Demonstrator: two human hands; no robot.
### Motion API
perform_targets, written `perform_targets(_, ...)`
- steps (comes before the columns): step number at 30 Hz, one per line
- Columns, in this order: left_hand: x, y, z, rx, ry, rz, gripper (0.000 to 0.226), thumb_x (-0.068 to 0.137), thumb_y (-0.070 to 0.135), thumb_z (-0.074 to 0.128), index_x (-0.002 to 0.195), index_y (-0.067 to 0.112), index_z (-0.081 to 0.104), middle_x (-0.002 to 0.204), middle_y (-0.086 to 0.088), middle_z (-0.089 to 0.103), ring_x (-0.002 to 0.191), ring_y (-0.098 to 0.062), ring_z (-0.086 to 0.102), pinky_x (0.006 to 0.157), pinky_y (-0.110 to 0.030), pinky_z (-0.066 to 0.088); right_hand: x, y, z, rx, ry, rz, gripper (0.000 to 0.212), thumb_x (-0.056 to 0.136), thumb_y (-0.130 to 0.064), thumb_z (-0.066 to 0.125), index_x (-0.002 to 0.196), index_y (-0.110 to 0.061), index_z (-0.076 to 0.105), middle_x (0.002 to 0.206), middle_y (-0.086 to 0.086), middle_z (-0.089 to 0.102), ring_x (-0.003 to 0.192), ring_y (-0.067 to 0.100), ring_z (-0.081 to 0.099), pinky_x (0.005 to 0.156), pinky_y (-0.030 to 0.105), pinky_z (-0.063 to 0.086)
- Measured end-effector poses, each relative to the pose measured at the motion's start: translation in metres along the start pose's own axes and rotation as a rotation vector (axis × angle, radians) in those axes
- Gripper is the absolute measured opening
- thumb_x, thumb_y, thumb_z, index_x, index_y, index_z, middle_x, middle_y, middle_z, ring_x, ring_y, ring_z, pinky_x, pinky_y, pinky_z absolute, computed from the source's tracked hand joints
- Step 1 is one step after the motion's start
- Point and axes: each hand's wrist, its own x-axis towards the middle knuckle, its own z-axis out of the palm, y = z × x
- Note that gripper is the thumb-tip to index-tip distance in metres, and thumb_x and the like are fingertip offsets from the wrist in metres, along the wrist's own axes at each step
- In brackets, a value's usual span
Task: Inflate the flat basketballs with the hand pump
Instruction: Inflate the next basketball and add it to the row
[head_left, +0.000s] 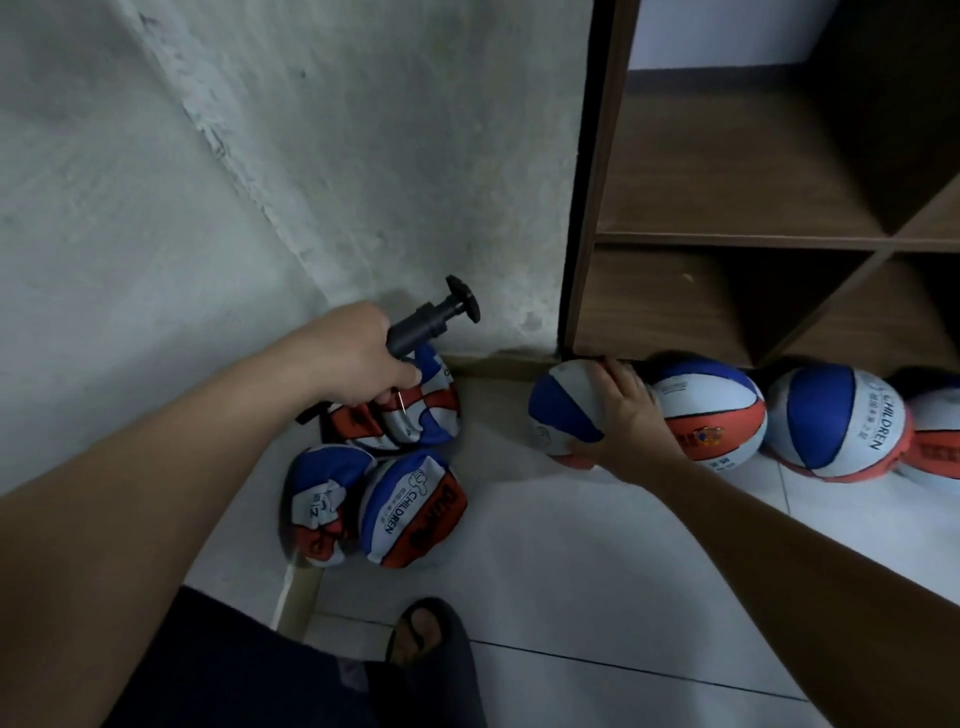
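Tiled floor (571, 561) beside wooden shelf (727, 239), left hand (358, 358) grip closed around black hand pump (431, 322), right hand (631, 415) fingers spread on inflated basketball (563, 410), flat basketballs (374, 506) below.

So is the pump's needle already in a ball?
No: the left hand holds the pump in the air, its bare needle showing below the fingers, stuck in no ball.

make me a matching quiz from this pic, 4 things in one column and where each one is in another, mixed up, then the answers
Things
1. hand pump
2. round ball
3. three flat balls
4. sandal

Places
A. on the person's foot, bottom of view
B. under the right hand, beside the shelf
C. gripped in the left hand
D. heaped on the floor by the wall

Pairs: 1-C, 2-B, 3-D, 4-A
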Motion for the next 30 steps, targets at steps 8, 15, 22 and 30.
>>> perform_targets(8,0.008,-0.029,-0.020,-0.075,0.026,-0.061,0.025,0.094,0.032,0.086,0.105,0.014,0.072,0.077,-0.006,0.081,0.072,-0.023,0.079,0.058,-0.030,0.056,0.006,-0.036,0.020,-0.153,0.151,-0.096,0.097,0.074,-0.028,0.086,0.159,-0.018,0.039,0.164,0.011,0.034,0.155,0.036,0.028,0.128,0.059,0.023)
perform_targets(15,0.010,-0.048,-0.033,-0.065,0.092,-0.073,0.026,0.095,0.034,0.084,0.104,0.015,0.069,0.091,-0.011,0.079,0.078,-0.026,0.076,0.074,-0.040,0.065,0.047,-0.134,0.068,0.072,0.076,-0.355,0.070,0.083,-0.019,0.069,0.151,-0.011,0.052,0.152,0.010,0.052,0.137,0.033,0.051,0.112,0.053,0.047)
perform_targets(22,0.015,-0.078,-0.042,-0.033,0.121,-0.127,0.026,0.098,0.040,0.081,0.095,0.017,0.068,0.094,-0.009,0.077,0.078,-0.024,0.074,0.070,-0.036,0.062,0.146,-0.202,0.088,0.023,-0.239,-0.310,0.090,0.094,-0.011,0.067,0.170,-0.016,0.019,0.172,0.013,0.032,0.154,0.037,0.035,0.127,0.053,0.031)
perform_targets(30,0.023,-0.092,-0.047,-0.029,0.131,-0.141,0.032,0.095,0.045,0.082,0.095,0.016,0.068,0.092,-0.007,0.077,0.078,-0.024,0.074,0.067,-0.032,0.058,0.155,-0.184,0.107,0.034,-0.188,-0.256,0.089,0.084,0.001,0.074,0.164,-0.013,0.039,0.164,0.016,0.036,0.145,0.042,0.035,0.117,0.052,0.044)
